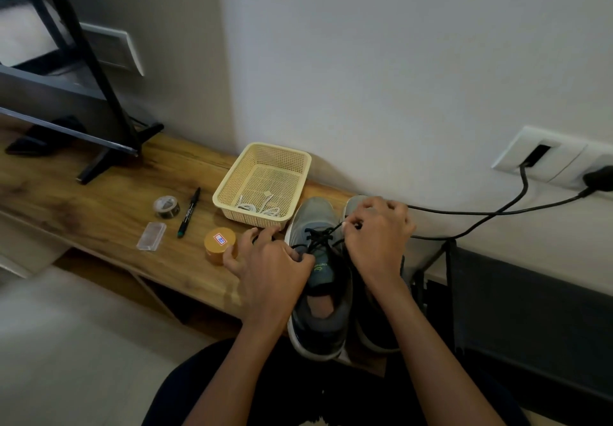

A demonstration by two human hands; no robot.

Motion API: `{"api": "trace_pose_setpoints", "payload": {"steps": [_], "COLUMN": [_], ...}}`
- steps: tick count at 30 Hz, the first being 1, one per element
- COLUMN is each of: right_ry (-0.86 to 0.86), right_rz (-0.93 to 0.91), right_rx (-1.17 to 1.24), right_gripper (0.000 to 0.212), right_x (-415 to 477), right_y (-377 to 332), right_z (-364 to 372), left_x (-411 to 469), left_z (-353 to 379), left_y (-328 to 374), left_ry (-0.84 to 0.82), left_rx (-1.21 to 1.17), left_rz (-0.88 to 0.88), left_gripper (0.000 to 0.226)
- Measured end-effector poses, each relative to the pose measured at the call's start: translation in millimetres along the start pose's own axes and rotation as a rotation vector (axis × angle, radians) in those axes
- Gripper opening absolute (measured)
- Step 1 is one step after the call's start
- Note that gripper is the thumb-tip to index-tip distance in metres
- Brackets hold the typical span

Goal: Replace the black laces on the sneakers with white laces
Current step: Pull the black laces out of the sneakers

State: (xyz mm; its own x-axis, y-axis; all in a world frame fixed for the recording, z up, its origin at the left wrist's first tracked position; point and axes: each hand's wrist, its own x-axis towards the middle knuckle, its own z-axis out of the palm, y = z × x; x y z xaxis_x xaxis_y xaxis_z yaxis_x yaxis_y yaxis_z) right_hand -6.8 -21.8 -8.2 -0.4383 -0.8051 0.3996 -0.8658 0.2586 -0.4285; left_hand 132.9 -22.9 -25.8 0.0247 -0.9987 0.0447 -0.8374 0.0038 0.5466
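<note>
OK, black lace point(318, 238) is threaded across the near sneaker point(320, 293) on the worktop point(99, 200), 2nd sneaker point(355, 203) touching it on the right. Thin, limp cord, prob. light but draggy in the eyelets, so best gripped close to an eyelet. Right hand point(378, 236) pinches a strand toward the toe; left hand point(268, 266) has fingers point(297, 255) curled on the lace by the tongue. White laces point(262, 205) lie in the basket point(262, 150) just beside.

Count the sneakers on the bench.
2. One sneaker lies just right of the basket; the right hand pinches its black lace, and the left hand rests at it. The second sneaker lies to its right, mostly hidden under the right hand.
</note>
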Motion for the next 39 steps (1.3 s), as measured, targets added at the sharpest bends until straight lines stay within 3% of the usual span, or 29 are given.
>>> {"api": "trace_pose_setpoints", "payload": {"steps": [7,13,17,21,25,28,31,33,39], "right_ry": [0.100,0.290,0.074,-0.094,-0.147,-0.207,-0.313,-0.326,-0.243], "right_rz": [0.212,0.393,0.429,0.343,0.251,0.067,-0.134,-0.178,-0.206], "right_rx": [0.057,0.223,0.211,0.216,0.101,0.008,-0.131,-0.219,-0.330], "right_gripper": [0.009,0.011,0.013,0.011,0.025,0.015,0.030,0.040,0.026], "right_x": [3.6,18.7,25.9,21.3,14.0,2.0,-17.4,-24.2,-25.8], "right_y": [5.9,20.2,38.8,38.0,29.7,18.1,11.1,12.0,13.8], "right_z": [-2.9,-24.3,-34.6,-31.0,-27.0,-21.6,-7.0,-0.1,13.8], "left_x": [0.0,1.1,-1.8,-2.0,5.8,12.9,17.1,18.6,18.9], "left_z": [2.8,0.4,2.0,5.6,13.8,18.0,20.7,23.8,33.9], "left_y": [1.4,-2.2,0.1,9.2,20.9,28.7,30.9,30.2,29.7], "left_ry": [-0.006,-0.002,-0.006,-0.048,-0.091,-0.103,-0.129,-0.147,-0.127], "left_rx": [0.000,-0.006,0.014,-0.034,0.037,0.059,0.127,0.156,0.206], "left_rz": [-0.005,-0.020,0.010,0.109,0.235,0.237,0.213,0.183,0.195], "left_gripper": [0.017,0.018,0.014,0.028,0.028,0.026,0.025,0.025,0.020]}}
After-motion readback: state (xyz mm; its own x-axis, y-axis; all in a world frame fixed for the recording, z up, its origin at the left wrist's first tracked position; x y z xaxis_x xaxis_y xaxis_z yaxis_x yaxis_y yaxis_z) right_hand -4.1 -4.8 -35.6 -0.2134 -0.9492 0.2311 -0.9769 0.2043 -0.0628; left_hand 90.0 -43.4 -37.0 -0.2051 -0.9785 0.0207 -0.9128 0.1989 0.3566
